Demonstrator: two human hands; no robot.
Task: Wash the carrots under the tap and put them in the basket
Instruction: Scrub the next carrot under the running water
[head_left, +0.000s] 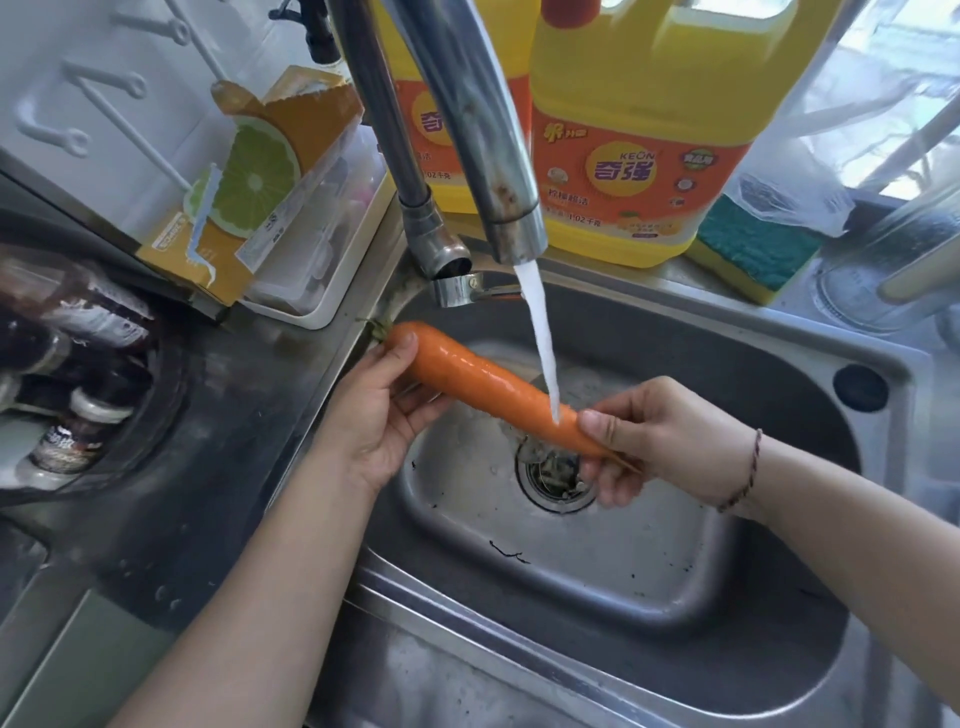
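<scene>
While water (540, 343) runs from the steel tap (498, 171) in a slanted stream, a carrot (488, 384) is held level over the stainless sink (779, 358), lying across the basin from upper left to lower right, and the stream strikes it near its thin end. Its thick top sits just over the sink's left rim, close to the tap's base; its tapered tip hangs above the drain strainer (556, 475). Open basin lies below and toward the viewer, with a few dark specks on the bottom, and more free room to the right as far as the overflow hole (860, 388). Behind the basin the ledge is crowded: two yellow detergent jugs (649, 130) stand against the tap's neck, a yellow-and-green sponge (753, 254) lies under a clear plastic bag to their right, and a torn orange carton (260, 171) leans in a white tray on the left. The left hand (374, 415) comes in from the lower left, palm turned up, thumb pressed on the carrot's top and fingers curled beneath it, grasping the thick end. The right hand (649, 441), reaching in from the right with a braided cord on the wrist, pinches the thin end between thumb and curled fingers.
</scene>
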